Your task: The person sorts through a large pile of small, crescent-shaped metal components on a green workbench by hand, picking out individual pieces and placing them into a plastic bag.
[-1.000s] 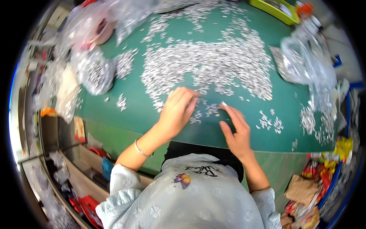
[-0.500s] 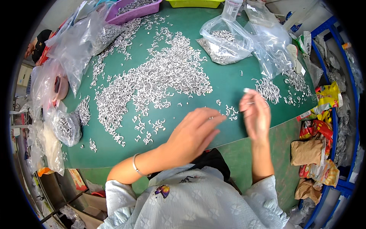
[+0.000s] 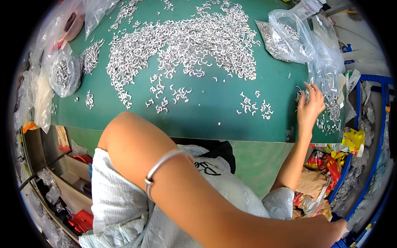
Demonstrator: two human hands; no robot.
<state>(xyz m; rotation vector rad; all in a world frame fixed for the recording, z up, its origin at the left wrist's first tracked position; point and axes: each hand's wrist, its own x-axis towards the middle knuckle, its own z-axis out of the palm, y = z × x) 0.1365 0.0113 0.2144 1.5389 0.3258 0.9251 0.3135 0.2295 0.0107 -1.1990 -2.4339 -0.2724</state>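
Green table (image 3: 215, 111) is carrying a wide spread of small metal clips (image 3: 182, 45). My right hand (image 3: 309, 108) is hovering at three o'clock, grip wide with fingers spread, beside clear bags (image 3: 306, 41). My left hand (image 3: 331, 231) is crossing at five o'clock; I cannot tell its grip.

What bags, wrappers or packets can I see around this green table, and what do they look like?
Clear plastic bag: far right of the table, crumpled, holds small metal pieces.
Small clear bag: left edge, rounded, full of metal pieces.
Yellow wrapper: right of the table, crinkled.
Red and yellow wrappers: lower right, piled.
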